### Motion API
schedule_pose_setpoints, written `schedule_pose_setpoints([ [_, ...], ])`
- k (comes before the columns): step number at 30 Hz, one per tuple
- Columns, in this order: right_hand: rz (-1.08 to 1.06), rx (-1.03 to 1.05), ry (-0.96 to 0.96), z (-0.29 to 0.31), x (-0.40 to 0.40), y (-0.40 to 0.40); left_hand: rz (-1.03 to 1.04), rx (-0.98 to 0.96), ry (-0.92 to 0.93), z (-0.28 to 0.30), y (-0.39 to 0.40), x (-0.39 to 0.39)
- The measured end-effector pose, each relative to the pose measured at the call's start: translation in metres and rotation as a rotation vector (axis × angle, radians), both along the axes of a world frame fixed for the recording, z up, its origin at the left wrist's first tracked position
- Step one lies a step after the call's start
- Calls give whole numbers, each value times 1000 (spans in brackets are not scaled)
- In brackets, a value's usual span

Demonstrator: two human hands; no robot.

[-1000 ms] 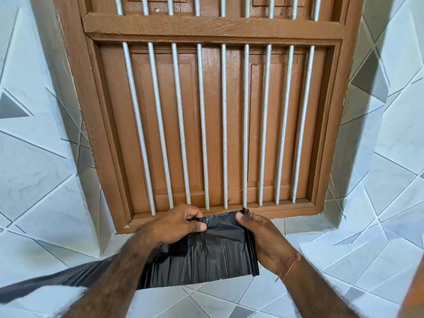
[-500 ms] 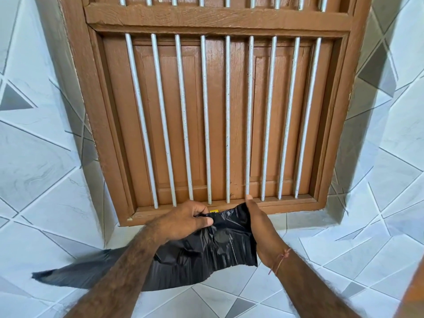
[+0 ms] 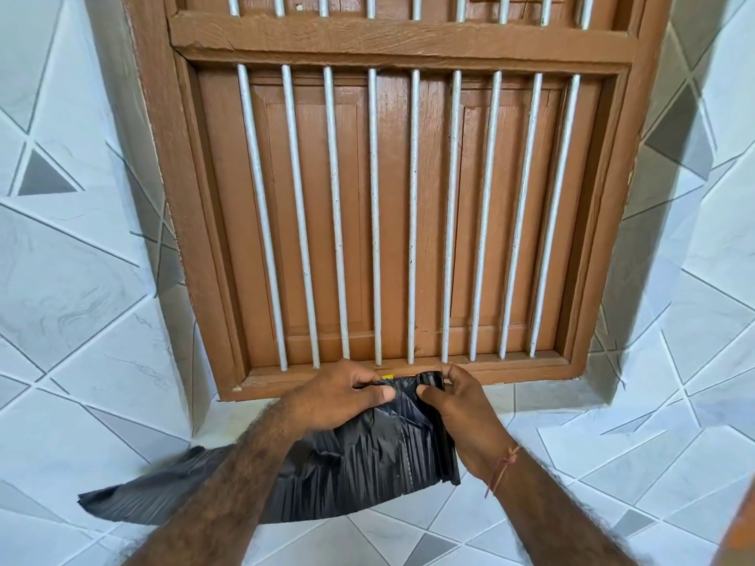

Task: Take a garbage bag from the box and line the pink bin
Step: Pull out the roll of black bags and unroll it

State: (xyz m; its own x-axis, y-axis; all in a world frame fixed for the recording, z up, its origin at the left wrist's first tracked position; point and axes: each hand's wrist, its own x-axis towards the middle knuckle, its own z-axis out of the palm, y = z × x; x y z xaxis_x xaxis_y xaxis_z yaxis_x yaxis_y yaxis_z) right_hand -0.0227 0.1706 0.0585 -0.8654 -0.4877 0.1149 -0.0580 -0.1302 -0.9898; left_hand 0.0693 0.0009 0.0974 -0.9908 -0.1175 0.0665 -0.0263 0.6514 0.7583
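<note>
- Low in the middle of the frame, we pinch the black garbage bag (image 3: 359, 463) at its top edge.
- Our left hand (image 3: 339, 398) and right hand (image 3: 461, 414) both hold it tight.
- Behind it we see a brown window (image 3: 392, 206) with white bars (image 3: 412, 214).

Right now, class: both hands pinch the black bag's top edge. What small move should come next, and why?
Probably rub and pull the layers apart to open the mouth. The left hand and right hand pinch the bag close together at its top edge, and it looks flat, unopened.
</note>
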Motion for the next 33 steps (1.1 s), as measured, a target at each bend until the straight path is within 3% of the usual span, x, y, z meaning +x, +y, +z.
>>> schedule_pose_setpoints([
  [10, 63, -141, -105, -2, 6, -10, -7, -48, 101, -12, 18, -4],
  [16, -103, -34, 136, -9, 6, -16, 122, -61, 201, -28, 21, -6],
  [21, 25, -19, 49, -14, 3, -15, 137, -39, 156, -31, 12, -5],
  [29, -141, 14, 71, -22, 5, -24, 281, -140, 300, -53, 31, -3],
  [33, -131, 31, 52, -33, 6, -30, 355, -80, 366, -69, 36, -3],
])
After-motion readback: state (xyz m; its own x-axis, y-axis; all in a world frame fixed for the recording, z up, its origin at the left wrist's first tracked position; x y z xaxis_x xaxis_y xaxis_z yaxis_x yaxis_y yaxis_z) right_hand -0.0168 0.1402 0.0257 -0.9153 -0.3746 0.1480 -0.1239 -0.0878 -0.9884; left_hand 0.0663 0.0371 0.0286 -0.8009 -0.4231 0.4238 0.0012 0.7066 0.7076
